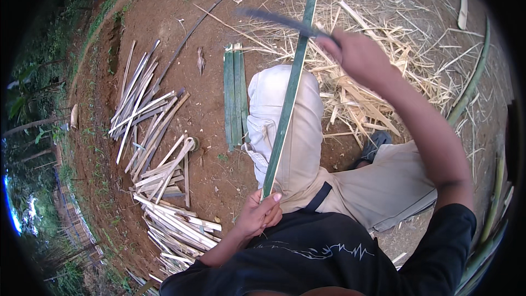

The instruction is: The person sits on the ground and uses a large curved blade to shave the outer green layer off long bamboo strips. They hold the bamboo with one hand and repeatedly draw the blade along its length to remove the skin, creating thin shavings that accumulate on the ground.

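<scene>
A long green bamboo strip point(290, 93) slants across my bent knee, its near end gripped by my left hand point(258, 212) close to my waist. My right hand point(359, 57) is closed round the handle of a long dark knife point(279, 20). The blade, slightly blurred, lies across the strip near its far end; whether it touches the strip I cannot tell. Beside my knee on the left, several wider green bamboo strips point(235, 96) lie side by side on the soil.
Split bamboo sticks point(178, 230) lie in heaps at the left. Pale shavings point(372, 87) cover the ground beyond my knee to the right. Green bamboo poles point(475, 85) lie along the right edge. A sandalled foot point(375, 147) shows beside the shavings. Plants border the soil at far left.
</scene>
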The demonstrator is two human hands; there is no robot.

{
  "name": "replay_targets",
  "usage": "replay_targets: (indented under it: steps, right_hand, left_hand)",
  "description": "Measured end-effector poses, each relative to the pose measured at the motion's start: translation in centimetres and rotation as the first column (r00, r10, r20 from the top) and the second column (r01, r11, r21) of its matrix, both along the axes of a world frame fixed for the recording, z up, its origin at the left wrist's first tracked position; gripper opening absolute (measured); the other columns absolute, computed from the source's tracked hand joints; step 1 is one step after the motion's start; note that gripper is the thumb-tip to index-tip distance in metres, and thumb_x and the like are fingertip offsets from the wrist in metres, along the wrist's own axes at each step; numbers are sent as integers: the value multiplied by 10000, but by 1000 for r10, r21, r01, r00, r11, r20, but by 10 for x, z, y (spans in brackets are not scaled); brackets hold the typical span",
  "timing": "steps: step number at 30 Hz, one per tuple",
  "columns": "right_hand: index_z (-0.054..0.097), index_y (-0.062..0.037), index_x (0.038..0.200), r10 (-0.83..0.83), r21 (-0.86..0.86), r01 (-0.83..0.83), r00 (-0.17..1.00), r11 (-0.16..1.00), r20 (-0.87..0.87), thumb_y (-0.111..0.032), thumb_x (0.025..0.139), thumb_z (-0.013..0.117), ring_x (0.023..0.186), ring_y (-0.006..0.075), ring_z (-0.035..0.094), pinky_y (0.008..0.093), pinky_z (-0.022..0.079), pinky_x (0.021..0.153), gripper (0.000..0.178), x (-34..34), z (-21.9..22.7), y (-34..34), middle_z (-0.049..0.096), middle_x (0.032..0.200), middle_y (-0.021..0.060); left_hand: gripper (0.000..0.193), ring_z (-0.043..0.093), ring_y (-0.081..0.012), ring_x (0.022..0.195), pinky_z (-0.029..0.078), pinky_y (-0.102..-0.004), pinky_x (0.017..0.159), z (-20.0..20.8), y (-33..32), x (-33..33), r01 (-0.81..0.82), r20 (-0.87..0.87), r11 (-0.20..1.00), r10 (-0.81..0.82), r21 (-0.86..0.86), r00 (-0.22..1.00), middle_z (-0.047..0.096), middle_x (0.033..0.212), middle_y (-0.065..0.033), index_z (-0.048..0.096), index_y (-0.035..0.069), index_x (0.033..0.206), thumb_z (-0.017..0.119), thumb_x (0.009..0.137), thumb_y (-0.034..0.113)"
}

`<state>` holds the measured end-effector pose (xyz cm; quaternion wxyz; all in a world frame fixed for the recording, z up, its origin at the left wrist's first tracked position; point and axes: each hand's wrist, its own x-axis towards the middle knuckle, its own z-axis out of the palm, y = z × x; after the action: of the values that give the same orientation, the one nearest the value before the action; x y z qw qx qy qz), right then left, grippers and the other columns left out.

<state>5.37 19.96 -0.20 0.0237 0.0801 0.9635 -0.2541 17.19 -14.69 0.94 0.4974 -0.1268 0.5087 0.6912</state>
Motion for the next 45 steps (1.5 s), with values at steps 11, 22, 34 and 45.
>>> replay_targets:
  steps: [11,22,34,45]
  right_hand:
    - [619,-4,866,-260,-50,257,963,965,-67,-637,955,300,688,318,647,481,507,678,714,-37,-30,64,636,719,171]
    - [577,-22,814,-158,-318,159,987,935,31,-610,968,316,541,227,545,408,460,547,662,-16,-15,-8,552,596,93]
    - [541,-8,910,341,-54,-351,930,935,-138,-616,897,464,608,364,644,454,521,540,612,50,-2,-71,634,775,180]
    - [528,-36,881,481,-89,-492,868,866,-126,-605,885,493,552,329,624,439,508,509,570,84,12,-94,593,739,137]
  left_hand:
    - [325,288,-102,321,247,-263,373,-6,-7,2,22,-38,1000,-22,15,999,327,413,-7,384,107,696,444,1008,176]
    - [202,289,-78,325,260,-234,369,-5,7,-8,-39,-83,999,38,-9,996,329,429,22,417,85,863,431,1017,216]
    - [277,603,-159,602,482,-297,571,-26,9,4,-382,-804,708,-524,-594,280,581,697,-95,481,2,1060,672,882,95]
    - [249,496,-140,544,413,-302,511,6,22,-2,-69,-580,780,-400,-621,709,508,633,-58,565,-15,1018,437,1018,199]
